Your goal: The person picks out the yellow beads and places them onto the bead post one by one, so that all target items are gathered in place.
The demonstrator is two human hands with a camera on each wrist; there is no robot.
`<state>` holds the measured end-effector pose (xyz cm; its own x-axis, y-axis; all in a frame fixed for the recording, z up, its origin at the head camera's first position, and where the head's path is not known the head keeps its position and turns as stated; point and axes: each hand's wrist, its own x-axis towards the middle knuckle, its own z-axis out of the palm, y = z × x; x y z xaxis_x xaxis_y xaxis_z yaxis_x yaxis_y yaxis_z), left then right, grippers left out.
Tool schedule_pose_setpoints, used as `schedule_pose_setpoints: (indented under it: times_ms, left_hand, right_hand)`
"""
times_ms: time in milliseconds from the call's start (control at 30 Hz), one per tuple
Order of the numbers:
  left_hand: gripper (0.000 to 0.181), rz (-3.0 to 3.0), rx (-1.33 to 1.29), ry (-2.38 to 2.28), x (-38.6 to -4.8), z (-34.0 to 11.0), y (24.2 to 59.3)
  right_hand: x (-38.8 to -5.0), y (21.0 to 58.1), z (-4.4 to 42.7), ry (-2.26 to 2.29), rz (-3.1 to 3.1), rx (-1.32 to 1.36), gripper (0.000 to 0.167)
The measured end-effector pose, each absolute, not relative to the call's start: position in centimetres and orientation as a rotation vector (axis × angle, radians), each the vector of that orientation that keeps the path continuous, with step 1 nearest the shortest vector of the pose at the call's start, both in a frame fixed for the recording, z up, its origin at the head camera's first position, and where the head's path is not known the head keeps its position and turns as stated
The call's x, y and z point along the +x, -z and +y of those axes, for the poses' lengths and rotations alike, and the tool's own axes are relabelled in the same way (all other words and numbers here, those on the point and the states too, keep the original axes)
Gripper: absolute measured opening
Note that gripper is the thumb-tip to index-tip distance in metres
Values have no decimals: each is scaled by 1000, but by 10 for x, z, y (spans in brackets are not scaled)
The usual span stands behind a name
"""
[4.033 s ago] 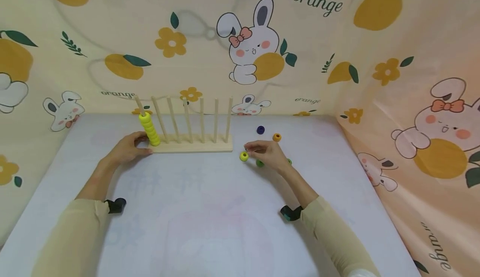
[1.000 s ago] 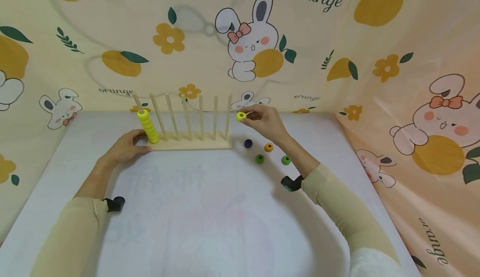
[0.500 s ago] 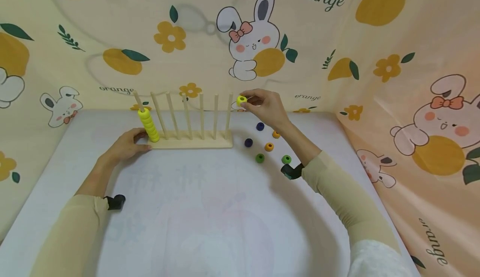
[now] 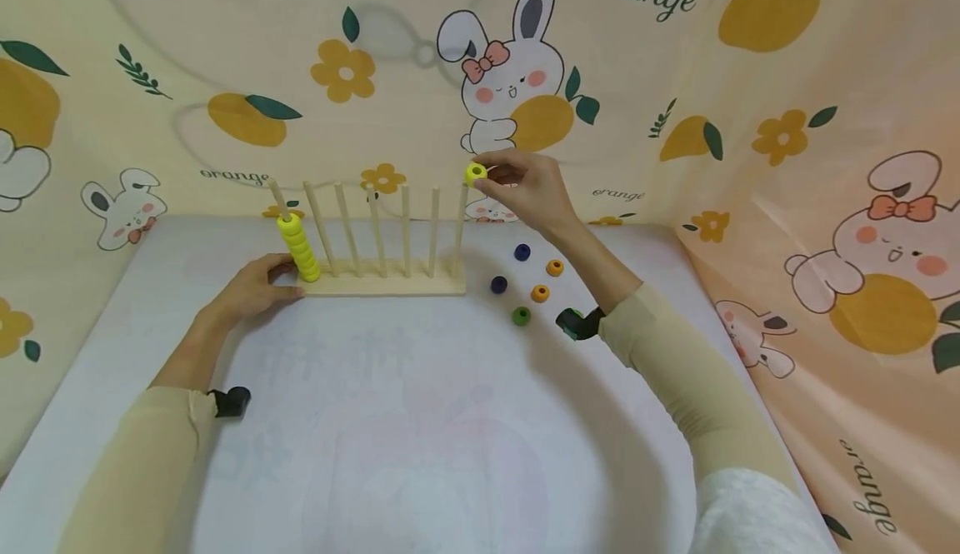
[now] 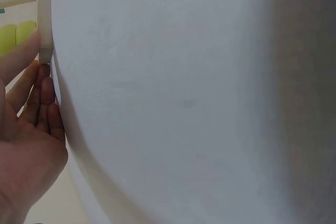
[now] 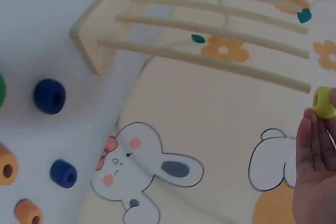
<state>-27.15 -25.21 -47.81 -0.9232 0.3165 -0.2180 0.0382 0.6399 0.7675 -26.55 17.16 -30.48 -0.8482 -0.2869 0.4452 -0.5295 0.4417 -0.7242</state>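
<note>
A wooden peg rack (image 4: 386, 286) with a row of upright pegs stands at the back of the table. My left hand (image 4: 258, 289) grips the left end of its base between thumb and fingers; in the left wrist view the thumb lies near the yellow beads there. On the leftmost peg several yellow beads (image 4: 298, 247) are stacked, the peg's tip sticking out above them. My right hand (image 4: 532, 192) pinches one more yellow bead (image 4: 476, 174) by the top of the rightmost peg (image 4: 460, 233). The right wrist view shows the bead (image 6: 323, 103) just off the peg's tip.
Right of the rack lie two dark blue beads (image 4: 522, 252), two orange beads (image 4: 540, 293) and a green bead (image 4: 521, 316). Another green bead is mostly hidden behind the right wrist's black camera (image 4: 579, 323). A printed cloth (image 4: 405, 4) hangs behind the table.
My right hand has picked a yellow bead off the table, raised it, and shifted slightly left to the rightmost peg's top. My left hand stays on the rack's end.
</note>
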Motion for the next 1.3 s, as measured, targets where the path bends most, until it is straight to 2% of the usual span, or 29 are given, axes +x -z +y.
schedule_pose_setpoints:
  times_ms: [233, 467, 700, 1300]
  left_hand:
    - [76, 2519, 295, -1168, -273, -251, 478]
    - [75, 2511, 302, -1168, -273, -253, 476]
    - [75, 2515, 303, -1161, -274, -254, 479]
    - [75, 2531, 288, -1160, -277, -252, 483]
  right_hand:
    - [-256, 286, 149, -1424, -2445, 760, 26]
    - [-284, 303, 137, -1513, -2406, 869, 26]
    - [-280, 294, 114, -1523, -2475, 855, 27]
    - [-302, 298, 61, -1520, -2574, 941, 31]
